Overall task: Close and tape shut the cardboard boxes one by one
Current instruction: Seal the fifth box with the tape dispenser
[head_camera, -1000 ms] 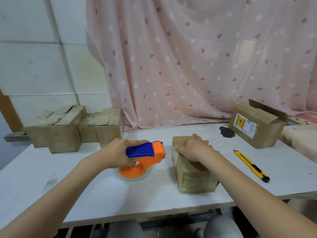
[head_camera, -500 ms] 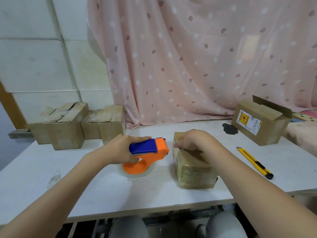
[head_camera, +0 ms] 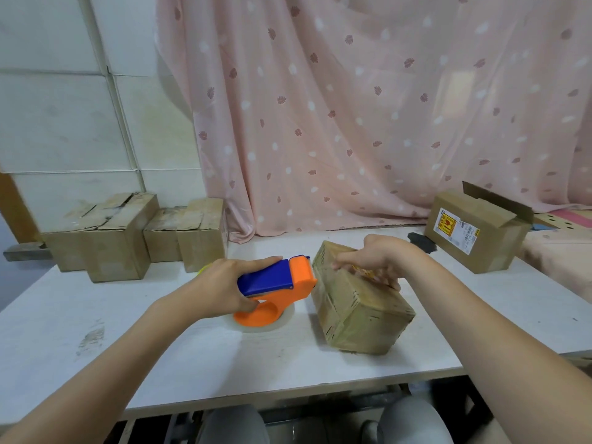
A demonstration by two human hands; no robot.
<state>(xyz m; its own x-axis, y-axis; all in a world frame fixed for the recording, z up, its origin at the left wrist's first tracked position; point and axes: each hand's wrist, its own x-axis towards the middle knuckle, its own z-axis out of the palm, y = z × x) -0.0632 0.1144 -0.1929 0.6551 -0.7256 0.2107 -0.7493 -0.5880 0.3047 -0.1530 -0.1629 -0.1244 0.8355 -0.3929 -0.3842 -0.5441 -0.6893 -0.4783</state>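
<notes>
Two hands are busy on the white table (head_camera: 192,363). Left hand (head_camera: 221,288) grips the orange and blue tape gun (head_camera: 277,291), its nose touching the small taped box (head_camera: 358,310). Right hand (head_camera: 381,259) lies flat on that box. Far right, an open box (head_camera: 477,232) has a yellow label too small to read.

One label, nothing legible

The open cardboard box (head_camera: 474,232), well to the right of the right hand's (head_camera: 381,257) grip, carries a white label (head_camera: 456,231) with a yellow-and-red panel and a barcode; its print is too small to read.
</notes>
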